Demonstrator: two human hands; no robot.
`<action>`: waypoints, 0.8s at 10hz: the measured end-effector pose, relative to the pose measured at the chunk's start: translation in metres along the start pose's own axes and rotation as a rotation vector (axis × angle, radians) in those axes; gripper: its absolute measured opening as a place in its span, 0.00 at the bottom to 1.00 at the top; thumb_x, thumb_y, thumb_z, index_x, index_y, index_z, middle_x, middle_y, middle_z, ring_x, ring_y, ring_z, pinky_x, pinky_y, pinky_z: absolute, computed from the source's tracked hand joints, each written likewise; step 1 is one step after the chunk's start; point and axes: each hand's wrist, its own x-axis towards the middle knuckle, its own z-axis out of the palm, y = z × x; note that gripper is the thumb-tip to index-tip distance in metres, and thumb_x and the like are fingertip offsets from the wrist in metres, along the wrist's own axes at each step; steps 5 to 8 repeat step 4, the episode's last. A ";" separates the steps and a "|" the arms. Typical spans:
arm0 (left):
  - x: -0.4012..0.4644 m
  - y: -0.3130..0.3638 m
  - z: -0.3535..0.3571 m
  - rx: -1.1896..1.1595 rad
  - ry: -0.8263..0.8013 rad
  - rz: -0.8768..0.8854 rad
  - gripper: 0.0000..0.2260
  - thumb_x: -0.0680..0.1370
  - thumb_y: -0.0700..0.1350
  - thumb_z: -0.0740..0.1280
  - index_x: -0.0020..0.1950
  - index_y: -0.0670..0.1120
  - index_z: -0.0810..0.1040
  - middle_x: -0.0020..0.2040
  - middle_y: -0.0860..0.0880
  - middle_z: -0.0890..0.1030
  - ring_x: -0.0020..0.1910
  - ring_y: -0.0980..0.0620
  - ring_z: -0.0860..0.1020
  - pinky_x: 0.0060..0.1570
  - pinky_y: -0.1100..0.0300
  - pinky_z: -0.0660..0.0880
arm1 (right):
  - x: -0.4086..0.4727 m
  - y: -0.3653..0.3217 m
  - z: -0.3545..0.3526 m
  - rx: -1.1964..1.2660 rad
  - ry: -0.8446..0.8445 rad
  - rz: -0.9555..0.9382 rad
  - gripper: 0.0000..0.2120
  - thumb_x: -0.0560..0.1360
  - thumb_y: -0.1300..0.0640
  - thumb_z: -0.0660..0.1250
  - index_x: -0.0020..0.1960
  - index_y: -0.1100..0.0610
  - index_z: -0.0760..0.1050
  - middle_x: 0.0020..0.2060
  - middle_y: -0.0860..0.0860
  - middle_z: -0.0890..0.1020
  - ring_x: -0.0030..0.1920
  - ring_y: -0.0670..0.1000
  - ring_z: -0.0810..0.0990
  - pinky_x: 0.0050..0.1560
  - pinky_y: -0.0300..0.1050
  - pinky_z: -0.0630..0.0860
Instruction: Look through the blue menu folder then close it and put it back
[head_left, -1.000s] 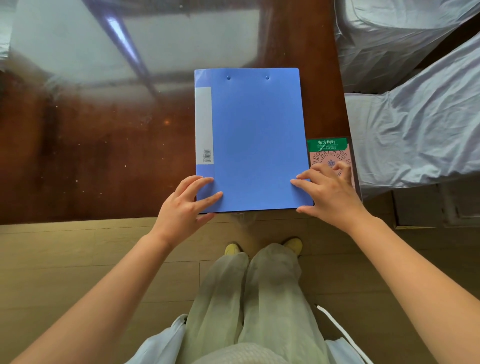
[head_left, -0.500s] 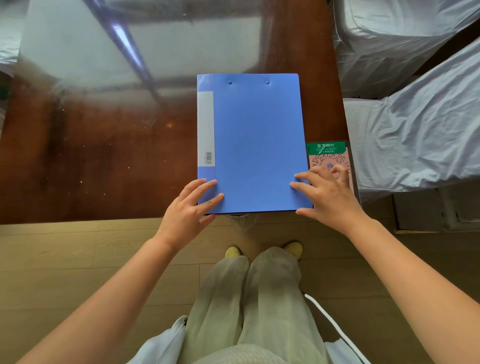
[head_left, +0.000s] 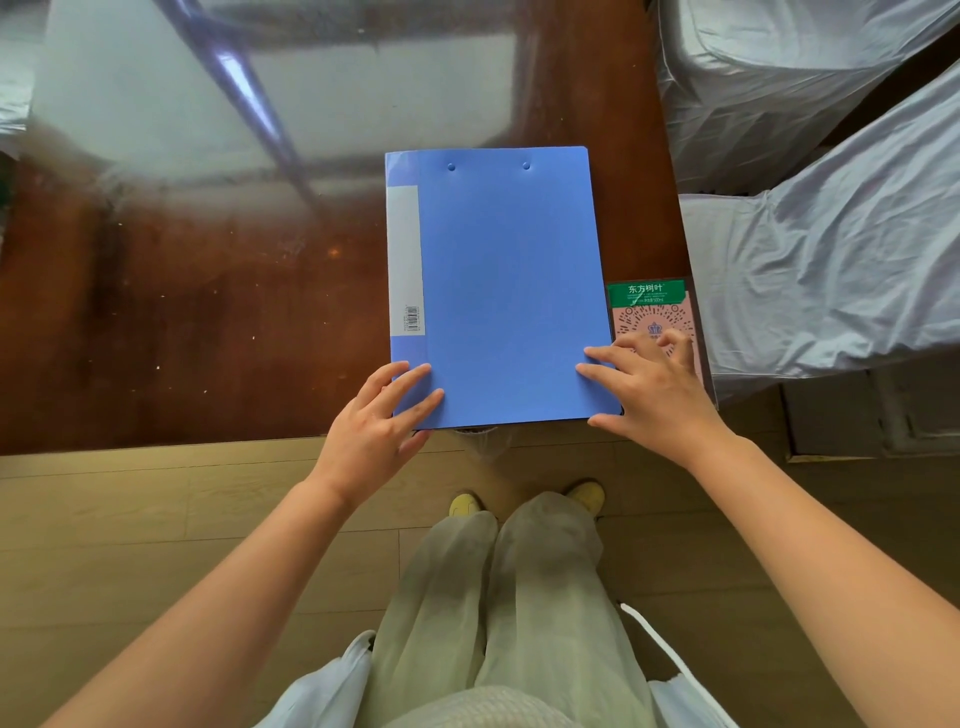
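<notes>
On the glossy dark wooden table (head_left: 182, 322), near its front edge, lies the blue menu folder (head_left: 498, 280), closed and flat, its lower edge slightly overhanging the tabletop. At its left side runs a paler spine strip carrying a white label (head_left: 404, 260) with a small barcode at the bottom; two round rivets (head_left: 451, 167) sit near the top edge of the plain blue cover. The left hand (head_left: 374, 431) rests with spread fingers on the folder's lower left corner, pressing down flat rather than gripping. The right hand (head_left: 654, 389) lies likewise on the lower right corner, fingers splayed, some on the cover and others reaching over a pink card (head_left: 652, 312) with a green header and a QR code just beside the folder. Farther right stand chairs draped in white covers (head_left: 810, 270).
</notes>
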 end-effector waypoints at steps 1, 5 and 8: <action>0.000 0.000 0.000 0.003 -0.015 0.001 0.19 0.67 0.43 0.76 0.57 0.43 0.80 0.59 0.39 0.80 0.58 0.37 0.76 0.54 0.44 0.76 | 0.001 0.000 -0.001 -0.006 -0.005 0.002 0.26 0.63 0.51 0.77 0.59 0.57 0.76 0.59 0.56 0.79 0.60 0.61 0.73 0.56 0.58 0.58; 0.009 0.005 -0.031 -0.144 -0.035 -0.040 0.21 0.71 0.55 0.69 0.61 0.48 0.77 0.63 0.43 0.77 0.64 0.41 0.72 0.64 0.43 0.66 | 0.004 -0.007 -0.018 0.003 -0.045 0.042 0.25 0.66 0.44 0.72 0.60 0.52 0.75 0.61 0.53 0.77 0.63 0.57 0.70 0.62 0.63 0.56; 0.009 0.005 -0.031 -0.144 -0.035 -0.040 0.21 0.71 0.55 0.69 0.61 0.48 0.77 0.63 0.43 0.77 0.64 0.41 0.72 0.64 0.43 0.66 | 0.004 -0.007 -0.018 0.003 -0.045 0.042 0.25 0.66 0.44 0.72 0.60 0.52 0.75 0.61 0.53 0.77 0.63 0.57 0.70 0.62 0.63 0.56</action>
